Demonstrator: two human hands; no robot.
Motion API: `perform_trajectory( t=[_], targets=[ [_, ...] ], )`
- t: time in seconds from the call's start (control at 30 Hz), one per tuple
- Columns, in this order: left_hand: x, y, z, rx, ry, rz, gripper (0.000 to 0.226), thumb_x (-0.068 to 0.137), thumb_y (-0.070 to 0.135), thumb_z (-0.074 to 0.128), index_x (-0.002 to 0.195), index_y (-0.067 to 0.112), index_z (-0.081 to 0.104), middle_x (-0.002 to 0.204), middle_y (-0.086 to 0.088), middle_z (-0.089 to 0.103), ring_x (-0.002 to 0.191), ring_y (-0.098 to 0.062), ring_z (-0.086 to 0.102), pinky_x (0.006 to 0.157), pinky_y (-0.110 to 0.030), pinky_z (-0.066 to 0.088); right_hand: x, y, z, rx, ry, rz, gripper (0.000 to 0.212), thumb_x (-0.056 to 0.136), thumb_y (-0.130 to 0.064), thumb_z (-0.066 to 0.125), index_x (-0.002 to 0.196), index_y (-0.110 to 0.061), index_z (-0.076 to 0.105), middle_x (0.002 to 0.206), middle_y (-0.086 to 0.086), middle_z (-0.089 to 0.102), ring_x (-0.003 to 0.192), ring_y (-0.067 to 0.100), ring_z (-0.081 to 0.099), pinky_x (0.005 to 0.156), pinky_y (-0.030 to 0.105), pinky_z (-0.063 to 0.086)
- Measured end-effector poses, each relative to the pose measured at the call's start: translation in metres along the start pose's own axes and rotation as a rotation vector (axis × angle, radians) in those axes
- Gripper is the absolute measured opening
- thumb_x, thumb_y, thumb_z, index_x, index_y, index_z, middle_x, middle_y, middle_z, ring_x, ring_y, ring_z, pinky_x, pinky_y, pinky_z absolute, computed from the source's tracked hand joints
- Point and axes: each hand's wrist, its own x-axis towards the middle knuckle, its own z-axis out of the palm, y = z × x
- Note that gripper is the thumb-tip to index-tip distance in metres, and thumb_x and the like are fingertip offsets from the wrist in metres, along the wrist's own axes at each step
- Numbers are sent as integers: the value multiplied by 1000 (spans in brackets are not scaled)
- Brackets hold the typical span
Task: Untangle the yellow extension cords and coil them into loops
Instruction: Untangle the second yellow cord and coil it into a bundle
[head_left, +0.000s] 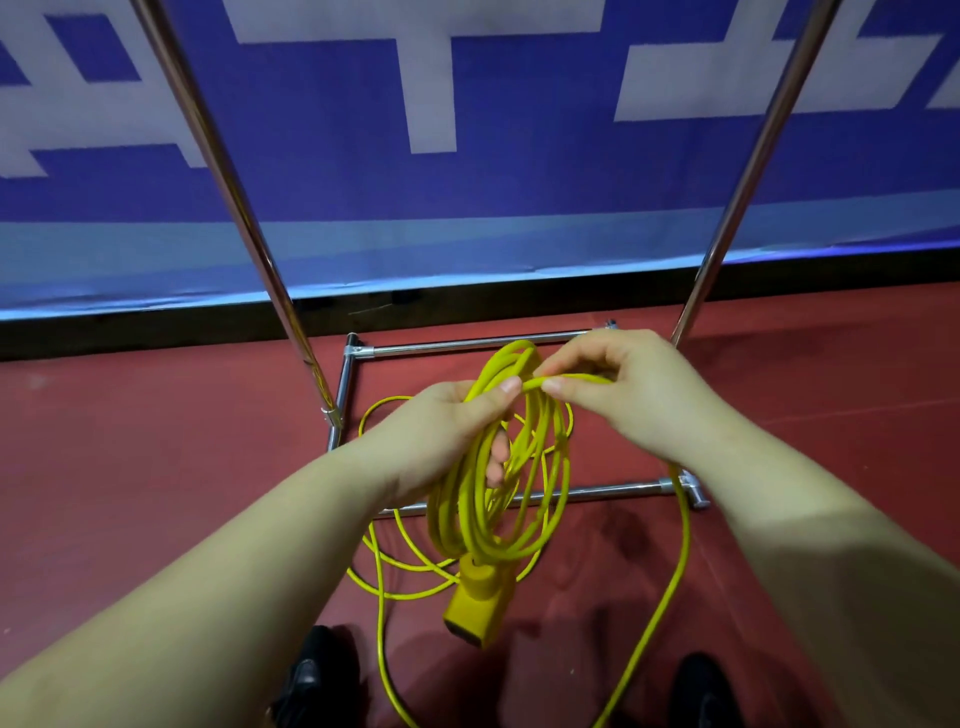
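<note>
My left hand grips the yellow extension cord coil, which hangs long-axis down below it; my right hand pinches one strand. The socket end points down; loose cord runs off-frame.

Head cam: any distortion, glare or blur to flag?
Head view: wide-angle bowing bends the rack poles and banner edge; specular streaks on the chrome; soft shadows on the red floor; coil and both hands reasonably sharp, shoes dim.
</note>
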Motion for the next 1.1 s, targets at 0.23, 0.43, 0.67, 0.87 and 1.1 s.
perform_trajectory(
  t=[0.23,0.43,0.67,0.87,1.1],
  targets=[
    [0,2,1,-20,-21,18,26,83,34,59,72,13,49,46,3,44,40,-12,42,54,-29,43,-6,-4,13,-2,62,39,12,76,-23,74,76,-28,62,68,-7,67,67,16,66,67,32,52],
    [3,8,-15,-100,114,86,39,92,29,52,58,15,40,45,4,36,39,-11,36,51,-25,39,-10,19,8,-397,-254,227,22,91,-34,53,74,-22,51,74,-4,66,68,15,58,67,29,44],
    [6,13,-48,-484,340,142,32,96,34,47,68,17,42,45,8,35,37,-7,37,47,-19,43,-20,46,5,-566,-499,434,6,92,-20,53,89,-19,59,87,3,71,64,11,61,72,26,50],
    [7,4,-34,-240,346,110,21,89,23,61,74,15,48,49,5,44,41,-9,43,44,-21,40,-14,15,1,345,-48,489,9,93,-11,53,85,-15,52,71,9,66,44,11,62,47,22,53],
    [4,2,-13,-77,187,56,17,90,22,58,100,7,58,90,-11,73,83,-23,70,74,-36,56,2,-1,3,931,195,568,9,92,-10,53,83,-8,53,65,4,70,52,15,68,48,25,55]
  ],
)
